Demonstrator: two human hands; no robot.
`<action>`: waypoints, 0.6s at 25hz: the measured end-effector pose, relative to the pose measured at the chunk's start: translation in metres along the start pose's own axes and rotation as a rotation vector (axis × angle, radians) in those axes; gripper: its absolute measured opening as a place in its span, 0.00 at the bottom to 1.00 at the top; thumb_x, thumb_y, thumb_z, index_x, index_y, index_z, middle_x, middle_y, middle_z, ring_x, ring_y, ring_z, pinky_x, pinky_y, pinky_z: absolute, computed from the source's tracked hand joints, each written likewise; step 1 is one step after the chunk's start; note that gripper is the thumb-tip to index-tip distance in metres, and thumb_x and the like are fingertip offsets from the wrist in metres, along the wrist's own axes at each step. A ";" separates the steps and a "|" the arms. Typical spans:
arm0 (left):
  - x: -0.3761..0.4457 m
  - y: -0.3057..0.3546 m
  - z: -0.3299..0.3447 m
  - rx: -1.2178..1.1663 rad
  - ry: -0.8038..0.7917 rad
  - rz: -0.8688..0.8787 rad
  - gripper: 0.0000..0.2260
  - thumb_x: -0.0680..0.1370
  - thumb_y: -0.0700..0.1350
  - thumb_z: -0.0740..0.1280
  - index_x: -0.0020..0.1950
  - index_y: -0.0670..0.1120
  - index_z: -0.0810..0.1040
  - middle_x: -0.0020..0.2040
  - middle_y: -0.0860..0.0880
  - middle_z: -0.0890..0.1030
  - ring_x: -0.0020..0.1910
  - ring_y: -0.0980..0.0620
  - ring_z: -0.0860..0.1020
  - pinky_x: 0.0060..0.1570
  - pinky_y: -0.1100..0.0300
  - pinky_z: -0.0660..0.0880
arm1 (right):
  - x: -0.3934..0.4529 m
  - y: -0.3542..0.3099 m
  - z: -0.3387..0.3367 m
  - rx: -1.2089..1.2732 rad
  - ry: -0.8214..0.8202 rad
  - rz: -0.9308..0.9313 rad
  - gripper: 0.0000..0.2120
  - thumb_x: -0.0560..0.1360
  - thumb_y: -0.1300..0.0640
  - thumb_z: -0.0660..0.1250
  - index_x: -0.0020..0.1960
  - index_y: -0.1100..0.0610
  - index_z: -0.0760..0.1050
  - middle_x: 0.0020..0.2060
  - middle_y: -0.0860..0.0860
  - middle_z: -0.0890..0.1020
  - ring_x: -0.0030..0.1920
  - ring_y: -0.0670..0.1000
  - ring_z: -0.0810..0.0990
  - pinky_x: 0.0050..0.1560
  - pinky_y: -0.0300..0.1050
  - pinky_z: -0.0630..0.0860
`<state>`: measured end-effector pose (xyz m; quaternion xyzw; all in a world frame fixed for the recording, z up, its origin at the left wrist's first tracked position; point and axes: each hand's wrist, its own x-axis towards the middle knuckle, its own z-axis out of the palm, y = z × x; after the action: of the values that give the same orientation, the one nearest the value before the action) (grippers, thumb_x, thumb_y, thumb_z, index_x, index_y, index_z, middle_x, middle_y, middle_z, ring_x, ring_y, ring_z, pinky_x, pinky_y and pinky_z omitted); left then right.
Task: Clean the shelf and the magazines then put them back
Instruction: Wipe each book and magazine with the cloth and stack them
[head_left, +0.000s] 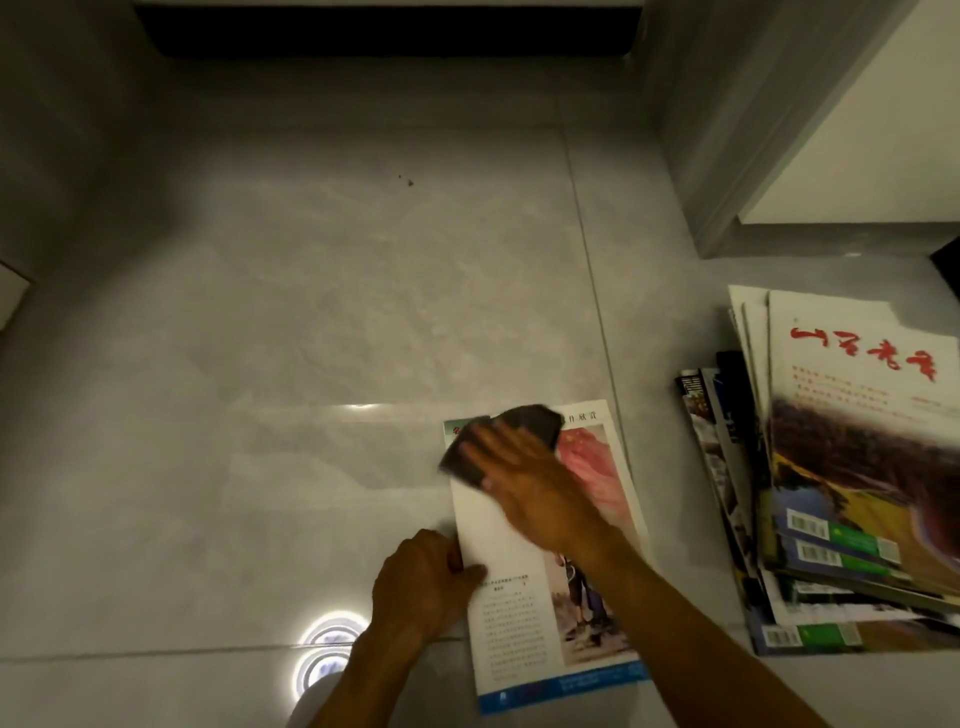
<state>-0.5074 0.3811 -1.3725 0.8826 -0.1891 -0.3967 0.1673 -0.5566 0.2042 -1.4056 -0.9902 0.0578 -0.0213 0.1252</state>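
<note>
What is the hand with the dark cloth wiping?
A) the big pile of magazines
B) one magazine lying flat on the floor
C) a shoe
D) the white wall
B: the right hand presses the cloth onto a single magazine lying flat on the floor, while the left hand holds its edge; the pile sits apart to the right.

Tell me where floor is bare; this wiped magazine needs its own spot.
Bare tile floor spreads left of the magazine, up to the dark gap. Crowded right: the magazine pile leaves only a strip between.
</note>
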 end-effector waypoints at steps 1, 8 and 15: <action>-0.001 0.000 0.001 0.006 -0.004 0.001 0.10 0.73 0.59 0.70 0.42 0.53 0.80 0.40 0.56 0.83 0.39 0.58 0.81 0.41 0.63 0.78 | -0.008 0.019 -0.003 0.007 0.003 0.171 0.24 0.80 0.56 0.59 0.76 0.54 0.61 0.76 0.55 0.59 0.76 0.58 0.56 0.74 0.54 0.47; -0.004 0.000 -0.002 -0.210 -0.064 0.030 0.10 0.75 0.50 0.72 0.36 0.47 0.80 0.33 0.52 0.83 0.31 0.56 0.81 0.37 0.60 0.80 | -0.037 -0.063 0.021 0.151 0.065 0.252 0.25 0.79 0.52 0.49 0.77 0.51 0.57 0.77 0.53 0.57 0.77 0.57 0.52 0.76 0.58 0.49; -0.004 -0.005 -0.014 -0.292 -0.090 0.029 0.10 0.77 0.46 0.70 0.39 0.43 0.82 0.32 0.50 0.84 0.30 0.56 0.81 0.37 0.64 0.77 | -0.134 -0.016 0.009 0.033 0.141 0.662 0.27 0.80 0.49 0.50 0.77 0.54 0.55 0.77 0.56 0.57 0.77 0.59 0.54 0.75 0.60 0.52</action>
<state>-0.4983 0.3898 -1.3634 0.8273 -0.1493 -0.4567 0.2910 -0.6869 0.2378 -1.4140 -0.9115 0.3846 -0.0490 0.1370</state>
